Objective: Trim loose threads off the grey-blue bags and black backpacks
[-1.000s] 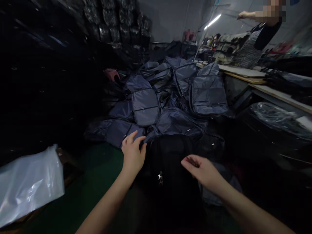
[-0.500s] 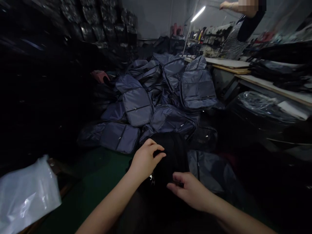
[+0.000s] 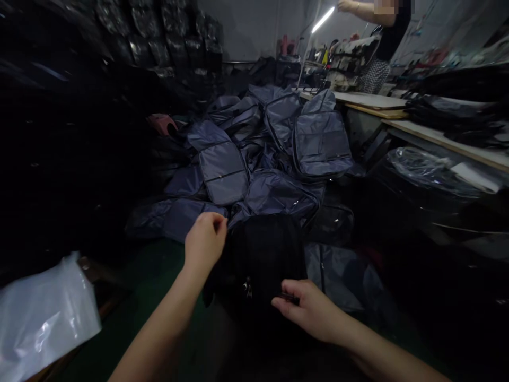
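A black backpack (image 3: 262, 254) lies in front of me, its metal zipper pull (image 3: 247, 289) showing low on its front. My left hand (image 3: 205, 241) is at the bag's upper left edge with curled fingers, and whatever the fingertips touch is hidden. My right hand (image 3: 306, 303) is at the bag's lower right, pinching a thin dark strip (image 3: 289, 298) between thumb and fingers. Much of the bag's lower part sinks into shadow.
Behind the bag, a heap of grey-blue backpack panels (image 3: 220, 170) covers the green floor (image 3: 147, 276). A white plastic sheet (image 3: 43, 323) lies at the lower left. Black bagged stacks (image 3: 159, 42) rise at the back left. A co-worker (image 3: 382, 32) stands beyond a long workbench (image 3: 437, 139).
My left hand has moved left and up to the bag's edge, uncovering more of its front. My right hand stays on the strip. The whole view has barely shifted since the last frame.
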